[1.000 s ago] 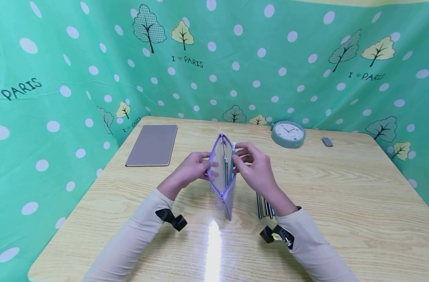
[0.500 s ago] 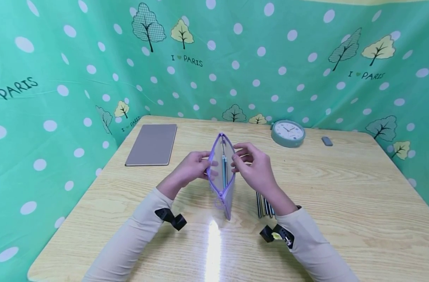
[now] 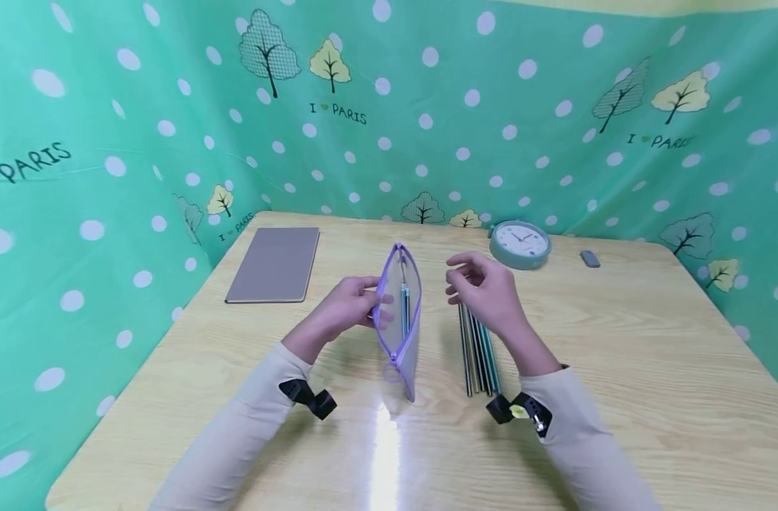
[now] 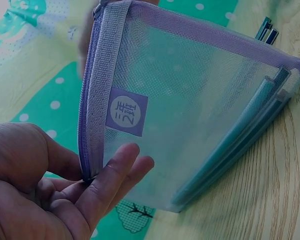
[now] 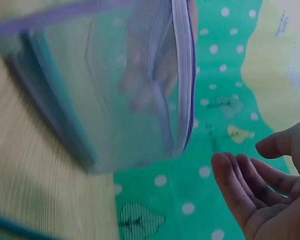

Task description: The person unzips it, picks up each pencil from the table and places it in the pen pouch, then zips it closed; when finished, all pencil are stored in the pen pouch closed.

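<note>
A mesh pencil case (image 3: 409, 355) with purple zipper edging stands with its mouth unzipped on the table. My left hand (image 3: 351, 304) pinches its left rim between thumb and fingers. Through the mesh in the left wrist view, several pencils (image 4: 235, 135), teal and dark, lie along the bottom. To the right of the case, my right hand (image 3: 488, 287) hangs apart from it, fingers loosely bent and holding nothing; the right wrist view shows the same bare fingers (image 5: 230, 185). Beneath that hand several more pencils (image 3: 477, 355) lie side by side on the table, their far ends hidden.
A grey-brown notebook (image 3: 274, 264) lies at the back left of the wooden table (image 3: 619, 341). A round teal clock (image 3: 520, 245) stands at the back right, with a small grey eraser (image 3: 590, 259) beyond it. Green patterned cloth (image 3: 542, 99) hangs behind.
A teal pencil at the case's right rim dropped inside. My right hand then left the rim and moved right, above the loose pencils. The left hand kept its grip.
</note>
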The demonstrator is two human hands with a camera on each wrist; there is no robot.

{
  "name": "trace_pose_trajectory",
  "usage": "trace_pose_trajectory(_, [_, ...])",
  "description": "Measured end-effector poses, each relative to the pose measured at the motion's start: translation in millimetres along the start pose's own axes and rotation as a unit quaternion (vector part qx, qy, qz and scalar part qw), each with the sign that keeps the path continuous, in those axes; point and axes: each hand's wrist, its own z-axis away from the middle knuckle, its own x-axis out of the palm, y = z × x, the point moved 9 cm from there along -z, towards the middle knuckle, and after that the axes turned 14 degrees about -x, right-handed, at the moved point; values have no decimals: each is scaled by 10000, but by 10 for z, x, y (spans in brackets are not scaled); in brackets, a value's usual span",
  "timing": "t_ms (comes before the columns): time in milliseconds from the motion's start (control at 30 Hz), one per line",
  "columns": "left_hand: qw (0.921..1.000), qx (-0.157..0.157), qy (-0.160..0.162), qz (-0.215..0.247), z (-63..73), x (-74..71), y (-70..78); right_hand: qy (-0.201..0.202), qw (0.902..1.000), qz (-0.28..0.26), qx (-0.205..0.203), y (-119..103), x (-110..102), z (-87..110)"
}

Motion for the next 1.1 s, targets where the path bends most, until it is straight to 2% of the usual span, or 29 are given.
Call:
trace_pose_trajectory(133, [10000,0,-1,-40,-10,-1,-4,-725,9939,446,702,405,-141,-71])
trace_pose_trajectory(200, [10000,5,-9,-26,-4,-16,-22,-1198,9840,829,1026,629,-151,-90])
trace_pose_trajectory(300, [10000,14,-26,-22,-8,-20,-34,-1822,9641,1359,1371,911,-162,-71])
trace_pose_trajectory(367, [10000,17,-23,-22,-17,-19,-39,-2094,9515,1616,1573,1058,-171,-35])
trace_pose_trajectory(433, [10000,29,-14,-13,-23,-17,-39,-2269,9435,1738,1678,1172,-174,1])
trace_pose_trajectory(567, [9999,109,-20,-5,-26,-9,-21,-2373,9355,1872,1830,1333,-184,55])
trace_pose_trajectory(800, [9999,157,-42,-36,-2,-4,18,-2190,9388,1824,1934,1401,-211,64])
trace_pose_trajectory(1100, [9999,119,-33,-30,15,13,5,-2063,9374,1965,2002,1402,-188,82])
